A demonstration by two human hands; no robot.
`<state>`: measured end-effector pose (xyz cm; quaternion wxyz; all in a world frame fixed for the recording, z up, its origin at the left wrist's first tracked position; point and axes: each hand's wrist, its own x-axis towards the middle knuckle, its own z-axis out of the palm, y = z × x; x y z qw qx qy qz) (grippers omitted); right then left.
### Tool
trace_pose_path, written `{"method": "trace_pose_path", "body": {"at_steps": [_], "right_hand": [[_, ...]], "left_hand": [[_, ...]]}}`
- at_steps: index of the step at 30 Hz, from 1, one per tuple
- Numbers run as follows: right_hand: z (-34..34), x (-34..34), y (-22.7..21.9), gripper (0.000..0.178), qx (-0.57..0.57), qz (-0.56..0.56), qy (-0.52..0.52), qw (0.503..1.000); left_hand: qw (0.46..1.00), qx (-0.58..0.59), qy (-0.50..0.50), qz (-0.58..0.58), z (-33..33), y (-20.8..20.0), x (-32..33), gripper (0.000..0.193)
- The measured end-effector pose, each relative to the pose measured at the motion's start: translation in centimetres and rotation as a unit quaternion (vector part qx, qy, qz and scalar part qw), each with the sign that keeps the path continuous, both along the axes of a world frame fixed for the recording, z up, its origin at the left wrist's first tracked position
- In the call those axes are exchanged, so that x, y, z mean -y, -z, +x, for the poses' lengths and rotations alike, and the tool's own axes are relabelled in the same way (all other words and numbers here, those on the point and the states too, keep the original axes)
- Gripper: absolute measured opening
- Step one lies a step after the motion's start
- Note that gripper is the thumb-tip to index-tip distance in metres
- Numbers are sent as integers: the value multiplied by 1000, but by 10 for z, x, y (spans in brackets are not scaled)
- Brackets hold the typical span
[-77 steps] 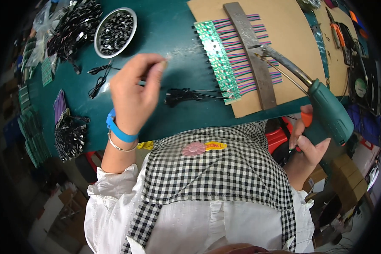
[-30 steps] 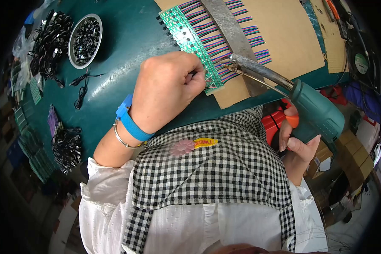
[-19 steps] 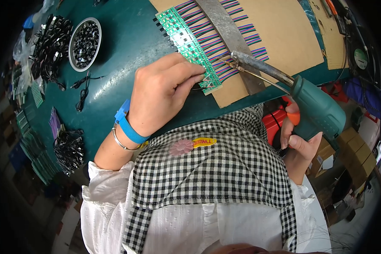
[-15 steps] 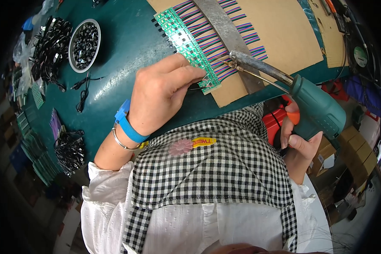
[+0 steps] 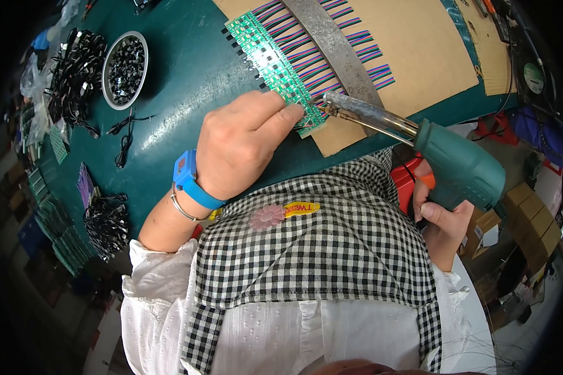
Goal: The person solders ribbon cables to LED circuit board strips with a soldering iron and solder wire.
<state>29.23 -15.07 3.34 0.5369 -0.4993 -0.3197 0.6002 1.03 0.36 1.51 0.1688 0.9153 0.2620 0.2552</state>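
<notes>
A strip of joined green circuit boards point(image 5: 272, 62) lies slanted on the cardboard, with rows of coloured wires point(image 5: 319, 69) running from its right edge. At the strip's near end my left hand point(image 5: 247, 137) is closed, thumb and index finger pinched over the boards; what is between the fingertips is hidden. My right hand point(image 5: 447, 219) grips the green handle of a soldering gun point(image 5: 460, 165). Its metal tip is close to the wire ends beside my left fingertips; whether it touches them I cannot tell. Across the wires rests a flat grey metal bar point(image 5: 338, 47).
On the green mat point(image 5: 181, 75) stands a white bowl point(image 5: 146, 69) of small black parts. Bundles of black cables point(image 5: 78, 72) and a single short cable point(image 5: 124, 147) lie around it. Stacked green boards point(image 5: 59, 231) are at the left edge, cardboard boxes point(image 5: 528, 215) at lower right.
The soldering gun has moved left and slightly down, its tip nearer the near end of the board strip. My left hand has shifted slightly and turned, showing more of its back.
</notes>
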Motion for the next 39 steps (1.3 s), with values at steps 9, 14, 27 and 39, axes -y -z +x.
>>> {"method": "trace_pose_path", "body": {"at_steps": [9,14,27,39], "right_hand": [[-1,0,4,69,-2,-14,-3,1000],[6,3,13,67,15,36,-59,998],[-10,-13,0,65,-34,34,47,998],[12,-23,9,65,-10,93,-56,994]], "left_hand": [[999,-34,-6,-30,1,-6,5,31],[999,-43,-5,-29,2,-8,6,31],[999,-47,-8,-7,-7,-10,6,26],[951,34,-304,-39,-88,-14,7,12]]}}
